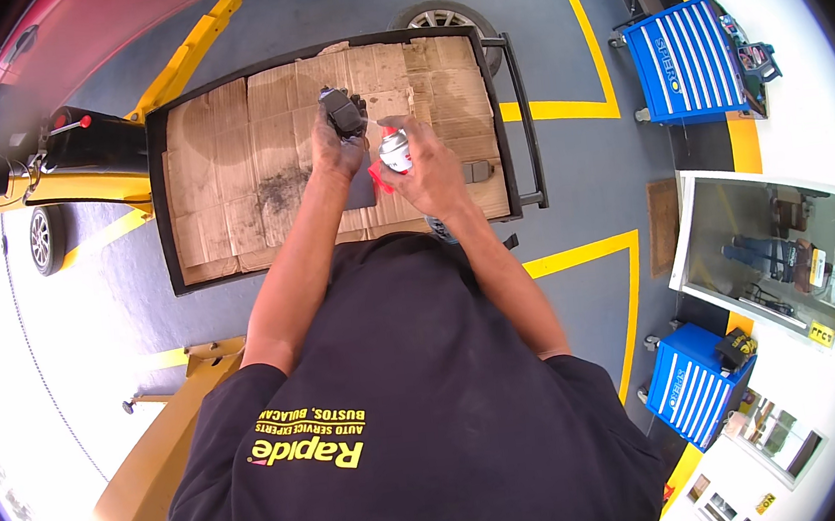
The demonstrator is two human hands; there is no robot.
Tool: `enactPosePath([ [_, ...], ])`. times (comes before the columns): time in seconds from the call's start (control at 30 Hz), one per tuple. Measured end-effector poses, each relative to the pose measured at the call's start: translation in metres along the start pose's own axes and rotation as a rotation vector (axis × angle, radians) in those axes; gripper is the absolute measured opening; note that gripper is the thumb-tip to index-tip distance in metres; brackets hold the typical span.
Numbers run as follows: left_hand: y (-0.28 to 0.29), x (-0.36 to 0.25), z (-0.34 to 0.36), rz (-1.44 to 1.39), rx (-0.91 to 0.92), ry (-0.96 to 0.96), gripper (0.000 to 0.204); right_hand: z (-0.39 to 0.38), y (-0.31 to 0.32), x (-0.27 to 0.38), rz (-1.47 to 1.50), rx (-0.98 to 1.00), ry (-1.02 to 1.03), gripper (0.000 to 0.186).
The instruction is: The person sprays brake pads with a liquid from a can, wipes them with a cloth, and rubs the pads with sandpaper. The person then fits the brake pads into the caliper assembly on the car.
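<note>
My left hand (pixel 333 150) grips a dark grey brake pad (pixel 344 114) above the cardboard, its fingers wrapped around the pad's edges. Just to the right, my right hand (pixel 432 171) is closed around a white and red spray can (pixel 394 152). The can's red nozzle end is close to the pad, and one finger lies at its top. Whether spray is coming out I cannot tell. A second grey pad (pixel 477 171) lies on the cardboard to the right of my right hand. Between my forearms lies a flat dark sheet (pixel 361 192), partly covered.
Stained cardboard (pixel 229 178) lines a black-rimmed cart (pixel 164 215) with a handle (pixel 531 119) at its right. A wheel (pixel 441 15) is behind the cart. Yellow lift parts (pixel 201 45) stand left; blue tool cabinets (pixel 685 59) stand right.
</note>
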State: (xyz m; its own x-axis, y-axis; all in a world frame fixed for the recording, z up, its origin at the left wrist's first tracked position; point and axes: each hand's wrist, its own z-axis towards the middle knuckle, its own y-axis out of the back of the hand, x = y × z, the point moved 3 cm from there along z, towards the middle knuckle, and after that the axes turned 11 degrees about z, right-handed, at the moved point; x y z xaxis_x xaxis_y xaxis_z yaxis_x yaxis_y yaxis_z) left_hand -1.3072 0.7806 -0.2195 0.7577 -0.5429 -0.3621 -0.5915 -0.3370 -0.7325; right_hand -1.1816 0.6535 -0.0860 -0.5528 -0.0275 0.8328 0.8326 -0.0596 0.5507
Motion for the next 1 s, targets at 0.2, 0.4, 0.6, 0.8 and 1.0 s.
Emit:
enactPosePath([
  [0.2,-0.001,0.005,-0.002,0.014,-0.048,0.058,0.040,0.004,0.001,0.014,-0.045,0.059,0.006,0.062],
  [0.4,0.004,0.012,0.004,0.082,0.047,0.075,0.039,0.007,0.010,0.021,-0.101,-0.008,0.047,0.062],
  [0.6,0.007,0.009,0.009,0.163,-0.007,0.016,0.031,0.006,0.015,0.021,-0.086,-0.068,0.037,0.062],
  [0.8,0.015,0.015,0.013,0.357,-0.076,0.016,0.032,0.007,0.019,0.023,0.026,-0.115,-0.063,0.060],
  [1.0,0.007,0.017,0.010,0.336,0.021,-0.023,0.031,0.009,0.022,0.017,-0.033,-0.070,-0.061,0.057],
])
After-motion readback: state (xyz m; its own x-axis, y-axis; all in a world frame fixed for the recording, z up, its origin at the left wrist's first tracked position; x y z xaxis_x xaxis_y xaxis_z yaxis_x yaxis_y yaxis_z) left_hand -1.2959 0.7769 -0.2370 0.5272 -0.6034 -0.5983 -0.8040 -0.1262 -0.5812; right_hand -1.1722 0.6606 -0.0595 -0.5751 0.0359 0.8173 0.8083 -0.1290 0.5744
